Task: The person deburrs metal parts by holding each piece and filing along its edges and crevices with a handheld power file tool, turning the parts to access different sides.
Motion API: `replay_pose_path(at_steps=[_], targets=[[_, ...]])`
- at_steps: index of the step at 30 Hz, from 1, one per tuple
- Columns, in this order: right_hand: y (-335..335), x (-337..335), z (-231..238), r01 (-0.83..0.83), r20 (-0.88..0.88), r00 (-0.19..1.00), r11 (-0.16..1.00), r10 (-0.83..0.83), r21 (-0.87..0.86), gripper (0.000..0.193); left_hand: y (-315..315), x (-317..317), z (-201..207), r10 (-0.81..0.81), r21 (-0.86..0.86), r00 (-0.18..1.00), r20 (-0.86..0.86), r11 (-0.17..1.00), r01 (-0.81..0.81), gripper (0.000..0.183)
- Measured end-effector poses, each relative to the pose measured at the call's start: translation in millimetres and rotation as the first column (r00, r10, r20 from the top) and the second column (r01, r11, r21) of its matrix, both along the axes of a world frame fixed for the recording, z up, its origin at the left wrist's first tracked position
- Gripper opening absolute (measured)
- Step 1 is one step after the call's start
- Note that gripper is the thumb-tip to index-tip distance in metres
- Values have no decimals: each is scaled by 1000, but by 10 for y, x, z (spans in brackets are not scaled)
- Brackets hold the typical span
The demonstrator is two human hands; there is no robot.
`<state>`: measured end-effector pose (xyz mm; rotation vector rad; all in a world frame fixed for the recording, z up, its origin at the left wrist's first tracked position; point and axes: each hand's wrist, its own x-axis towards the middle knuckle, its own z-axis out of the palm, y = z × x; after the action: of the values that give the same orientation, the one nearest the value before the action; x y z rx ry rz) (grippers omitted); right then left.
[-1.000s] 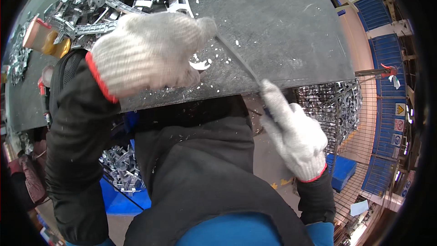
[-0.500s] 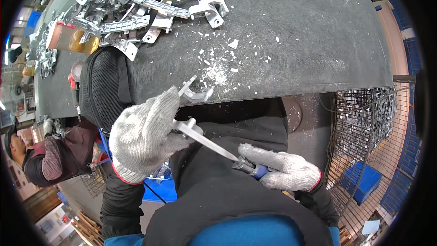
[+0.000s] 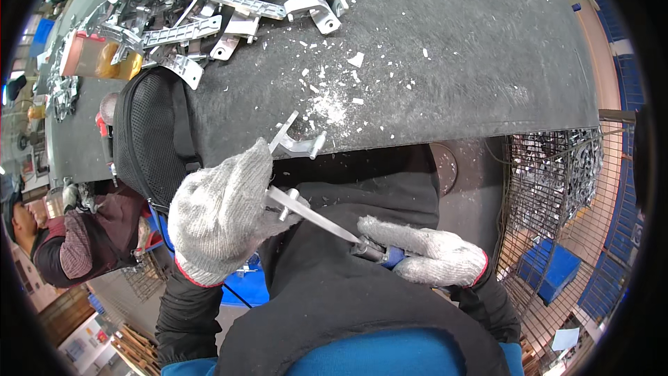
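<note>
Workbench (image 3: 487, 49) strewn with metal shavings (image 3: 327, 101)

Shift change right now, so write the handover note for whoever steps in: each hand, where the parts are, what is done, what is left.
Left hand, white knit glove: grip closed on a silver cast-metal bracket at the near edge of the dark grey felt-topped table.
Right hand, same glove: holds the blue-handled metal file, its tip against the bracket.
White filings lie on the table just beyond the bracket, so filing has begun.
Heap of silver brackets waits at the far left; wire basket of metal parts stands on the right.
</note>
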<state>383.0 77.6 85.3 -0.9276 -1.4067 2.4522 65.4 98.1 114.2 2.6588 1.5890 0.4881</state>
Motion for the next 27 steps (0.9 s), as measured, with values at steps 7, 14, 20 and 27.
replay_pose_path(at_steps=[7,14,20,27], targets=[[-2,7,-12,-86,35,995,995,88,-56,93,-17,-12,-32,-37,40,998,54,999,35,74],[57,-37,67,-77,3,997,987,78,-144,81,-3,-34,-28,-59,36,998,-19,998,60,73],[200,-69,223,-273,228,923,945,309,-179,78,-4,14,-91,-18,75,987,158,997,6,75],[-53,-81,241,474,249,856,880,-453,-25,79,-38,412,-622,554,-410,482,679,831,-377,50]])
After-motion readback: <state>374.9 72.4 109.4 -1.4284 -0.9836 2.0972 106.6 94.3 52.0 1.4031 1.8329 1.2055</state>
